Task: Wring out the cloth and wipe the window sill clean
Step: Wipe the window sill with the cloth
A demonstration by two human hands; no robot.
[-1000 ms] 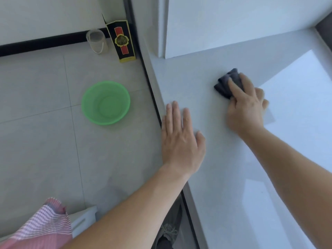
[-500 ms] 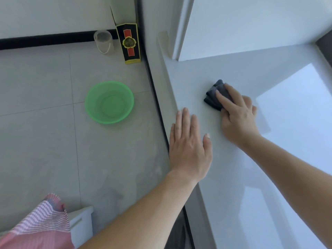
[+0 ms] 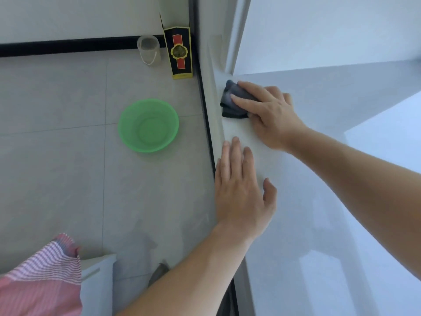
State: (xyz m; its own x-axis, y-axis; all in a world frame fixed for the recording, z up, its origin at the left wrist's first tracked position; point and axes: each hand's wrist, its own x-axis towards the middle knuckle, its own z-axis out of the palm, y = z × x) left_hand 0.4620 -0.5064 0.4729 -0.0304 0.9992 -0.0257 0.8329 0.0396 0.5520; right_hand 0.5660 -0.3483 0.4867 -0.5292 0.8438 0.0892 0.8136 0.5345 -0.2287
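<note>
Right hand [image 3: 271, 115] pressing dark cloth [image 3: 232, 103] at sill [image 3: 319, 201] edge — left hand [image 3: 241, 188] flat, empty, fingers spread.

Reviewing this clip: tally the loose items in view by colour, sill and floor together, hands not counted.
Dark grey: 1, cloth on the window sill, under the right hand
Green: 1, basin on the floor
Clear: 1, small bucket
Black with red and yellow: 1, box
Pink striped: 1, fabric
Total: 5

Pale grey floor tiles [image 3: 57, 156] meet a white wall [image 3: 68, 14] along a black skirting strip [image 3: 68, 45]; daylight, perhaps from a window, brightens the right side.
</note>
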